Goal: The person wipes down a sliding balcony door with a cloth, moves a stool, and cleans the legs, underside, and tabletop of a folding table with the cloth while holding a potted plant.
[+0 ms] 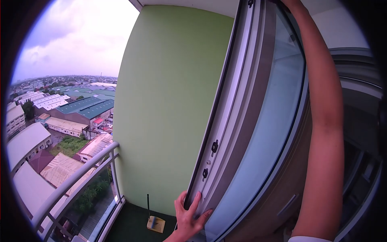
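Note:
A tall sliding glass door panel (pixel 272 101) with a grey-brown metal frame stands tilted in front of me. Black fittings (pixel 214 146) sit along the channel of its edge. Low on that edge, my left hand (pixel 189 220) grips the frame, with fingers around the outer side and the thumb on the near face. My right arm reaches up along the panel's other side. At the top border my right hand (pixel 292 5) is at the panel's upper part, and its fingers are cut off or hidden.
A green wall (pixel 169 101) rises behind the panel. On the dark green floor lies a yellow dustpan (pixel 156 224) with an upright black handle. To the left runs a balcony railing (pixel 76 183) with glass, high above rooftops (pixel 84 107). Dark slatted framing (pixel 356 70) is at the right.

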Motion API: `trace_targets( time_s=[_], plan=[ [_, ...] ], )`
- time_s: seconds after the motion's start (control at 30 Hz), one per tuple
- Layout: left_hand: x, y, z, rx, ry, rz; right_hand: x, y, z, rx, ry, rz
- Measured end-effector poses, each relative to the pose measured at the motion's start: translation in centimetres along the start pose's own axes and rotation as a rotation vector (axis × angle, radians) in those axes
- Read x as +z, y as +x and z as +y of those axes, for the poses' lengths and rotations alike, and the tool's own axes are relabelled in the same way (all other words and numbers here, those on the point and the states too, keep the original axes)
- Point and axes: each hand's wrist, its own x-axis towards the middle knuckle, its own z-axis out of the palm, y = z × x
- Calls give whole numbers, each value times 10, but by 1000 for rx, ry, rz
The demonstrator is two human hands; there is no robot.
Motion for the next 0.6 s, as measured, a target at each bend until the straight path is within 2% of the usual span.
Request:
trace_targets(
  time_s=[0.03, 0.07, 0.1, 0.13, 0.2, 0.3, 0.33, 0.4, 0.47, 0.5, 0.6],
  plan=[
    [-3, 3, 3, -4, 39, 6, -10, -18, -28, -179, 14, 6],
    [-4, 3, 4, -35, 43, -1, -24, -42, -64, -213, 109, -155],
    [-4, 2, 1, -44, 28, -8, -36, -62, -92, -124, 71, -461],
    [-5, 4, -4, -49, 16, -12, -34, -86, -104, -211, 43, -593],
    [-5, 5, -7, -48, 34, -1, -39, -120, -121, -300, 26, -358],
    [-9, 5, -10, -83, 50, -10, -52, -149, -156, -272, 107, -397],
    [-11, 5, -10, -76, -11, -30, -54, -162, -171, -336, 91, -374],
    [-16, 6, -15, -93, -75, -58, -60, -204, -214, -208, 88, -446],
    [-24, 7, -16, -362, -578, 38, -67, -233, -251, -221, 166, -356],
    [-29, 6, -18, -383, -572, 42, -76, -246, -269, -212, 211, -412],
    [-40, 2, -25, -432, -641, 23, -81, -266, -287, -154, 302, -359]
  ],
)
